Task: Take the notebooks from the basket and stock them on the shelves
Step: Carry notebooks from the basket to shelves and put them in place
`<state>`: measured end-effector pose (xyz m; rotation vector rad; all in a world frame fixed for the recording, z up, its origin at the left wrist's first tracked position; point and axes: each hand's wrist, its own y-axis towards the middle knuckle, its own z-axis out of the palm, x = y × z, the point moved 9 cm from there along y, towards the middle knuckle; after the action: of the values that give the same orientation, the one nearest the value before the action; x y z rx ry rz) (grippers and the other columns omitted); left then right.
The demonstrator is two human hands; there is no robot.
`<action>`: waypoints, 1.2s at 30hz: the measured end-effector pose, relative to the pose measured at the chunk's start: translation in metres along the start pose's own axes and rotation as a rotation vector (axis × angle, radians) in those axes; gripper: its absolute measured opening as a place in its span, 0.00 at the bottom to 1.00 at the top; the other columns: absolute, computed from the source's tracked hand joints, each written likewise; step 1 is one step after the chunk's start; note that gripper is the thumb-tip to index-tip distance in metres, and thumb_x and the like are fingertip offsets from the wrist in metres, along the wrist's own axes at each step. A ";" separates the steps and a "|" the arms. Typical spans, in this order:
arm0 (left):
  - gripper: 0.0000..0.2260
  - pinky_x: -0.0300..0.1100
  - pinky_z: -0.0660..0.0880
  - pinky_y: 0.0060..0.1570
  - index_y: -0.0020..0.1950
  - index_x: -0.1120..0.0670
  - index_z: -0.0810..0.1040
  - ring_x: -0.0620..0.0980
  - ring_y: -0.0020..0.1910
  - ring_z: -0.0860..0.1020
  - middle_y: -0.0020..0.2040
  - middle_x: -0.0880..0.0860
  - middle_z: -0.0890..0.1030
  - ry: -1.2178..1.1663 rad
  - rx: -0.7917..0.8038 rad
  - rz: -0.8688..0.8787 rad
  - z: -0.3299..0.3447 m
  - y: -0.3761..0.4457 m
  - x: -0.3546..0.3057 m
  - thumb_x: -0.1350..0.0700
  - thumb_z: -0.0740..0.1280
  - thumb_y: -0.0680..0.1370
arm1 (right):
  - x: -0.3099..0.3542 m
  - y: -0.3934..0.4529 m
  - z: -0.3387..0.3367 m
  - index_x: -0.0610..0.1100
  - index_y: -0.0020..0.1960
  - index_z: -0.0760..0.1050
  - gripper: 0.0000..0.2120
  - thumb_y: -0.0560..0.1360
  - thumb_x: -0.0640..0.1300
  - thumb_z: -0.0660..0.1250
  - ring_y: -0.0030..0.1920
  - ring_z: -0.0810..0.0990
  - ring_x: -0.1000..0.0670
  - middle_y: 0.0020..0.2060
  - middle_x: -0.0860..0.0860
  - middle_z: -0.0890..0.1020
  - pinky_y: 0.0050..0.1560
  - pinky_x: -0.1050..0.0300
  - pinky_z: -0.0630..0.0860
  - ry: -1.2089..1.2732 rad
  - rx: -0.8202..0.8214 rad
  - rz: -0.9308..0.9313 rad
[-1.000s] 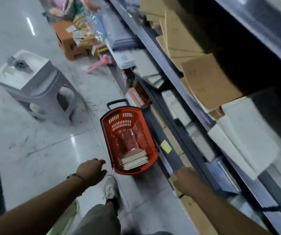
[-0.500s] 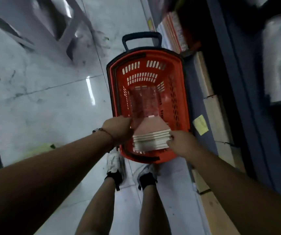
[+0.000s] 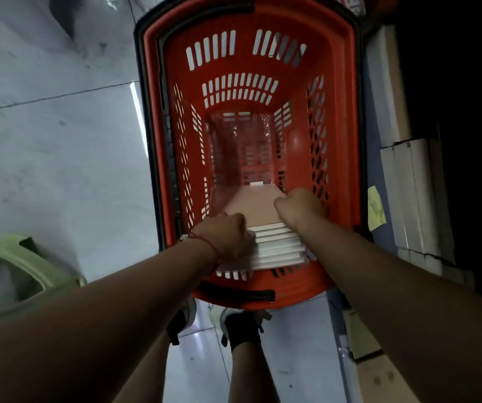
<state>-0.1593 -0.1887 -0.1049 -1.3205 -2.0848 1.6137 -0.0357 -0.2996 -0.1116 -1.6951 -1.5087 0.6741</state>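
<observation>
notebooks [image 3: 266,228]: pink-cover stack, flat, near end of basket [image 3: 347,117] | basket: red, on floor

Slotted orange-red basket [image 3: 335,117], pink-covered white notebooks [image 3: 266,219], green stool [image 3: 15,266]

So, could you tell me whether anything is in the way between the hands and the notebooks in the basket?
Nothing visible is. The left hand and the right hand are already on opposite sides of the stack of notebooks at the near end of the red basket, and the space above the stack is open.
</observation>
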 end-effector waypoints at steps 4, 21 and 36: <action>0.21 0.53 0.72 0.62 0.66 0.49 0.71 0.62 0.64 0.71 0.66 0.56 0.73 -0.051 -0.083 -0.016 0.008 -0.002 0.002 0.38 0.55 0.80 | -0.001 0.009 -0.004 0.41 0.64 0.77 0.18 0.77 0.47 0.64 0.57 0.80 0.40 0.59 0.42 0.80 0.39 0.59 0.68 0.130 -0.085 0.127; 0.18 0.49 0.77 0.55 0.72 0.50 0.71 0.55 0.58 0.79 0.60 0.53 0.81 -0.222 -0.323 -0.014 -0.023 -0.021 0.004 0.48 0.61 0.82 | 0.016 -0.009 0.004 0.39 0.42 0.74 0.06 0.76 0.39 0.67 0.24 0.69 0.53 0.27 0.47 0.73 0.22 0.63 0.64 0.596 0.147 0.189; 0.23 0.38 0.73 0.58 0.76 0.41 0.68 0.42 0.60 0.76 0.70 0.42 0.75 -0.559 -0.346 0.252 -0.085 -0.134 -0.056 0.39 0.61 0.81 | 0.025 -0.162 -0.137 0.45 0.40 0.79 0.05 0.75 0.42 0.71 0.28 0.74 0.58 0.27 0.53 0.77 0.29 0.65 0.71 0.778 -0.125 -0.163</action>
<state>-0.1438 -0.1730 0.0619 -1.3981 -2.7165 1.9725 -0.0168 -0.2985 0.1014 -1.6230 -1.1083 -0.1759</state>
